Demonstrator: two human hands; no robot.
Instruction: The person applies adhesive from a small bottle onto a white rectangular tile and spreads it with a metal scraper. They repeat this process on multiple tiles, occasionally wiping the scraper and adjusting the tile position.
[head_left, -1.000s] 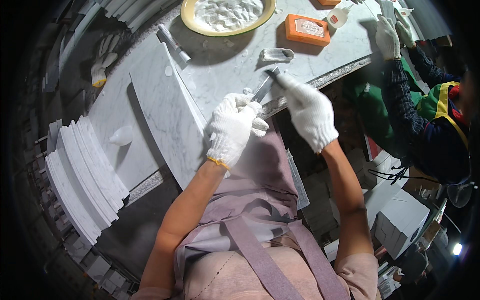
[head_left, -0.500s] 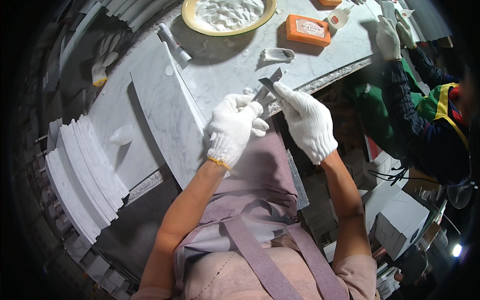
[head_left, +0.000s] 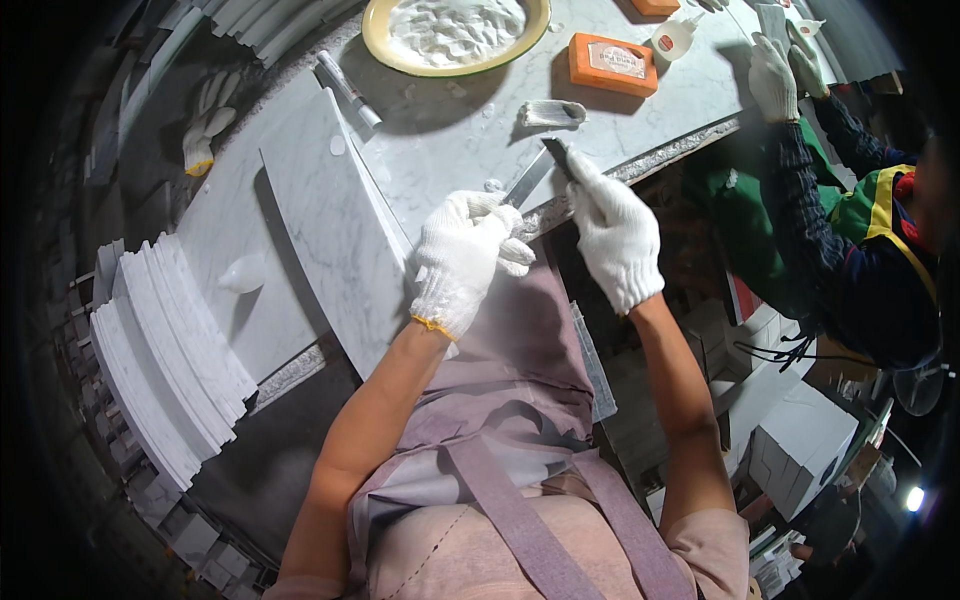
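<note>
Left hand, in a white glove, is curled tight around the handle end of a flat metal blade. Right hand, also gloved, pinches the blade's tip at one o'clock from the left. The blade lies slanted over the marble tabletop edge. A white marble slab rests at nine o'clock. At twelve o'clock sits a yellow-rimmed bowl of white paste, an orange block beside it. A co-worker's gloved hand works at two o'clock.

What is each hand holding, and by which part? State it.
Both gloved hands hold one flat metal blade: the left hand grips its near end, the right hand pinches its far tip.
</note>
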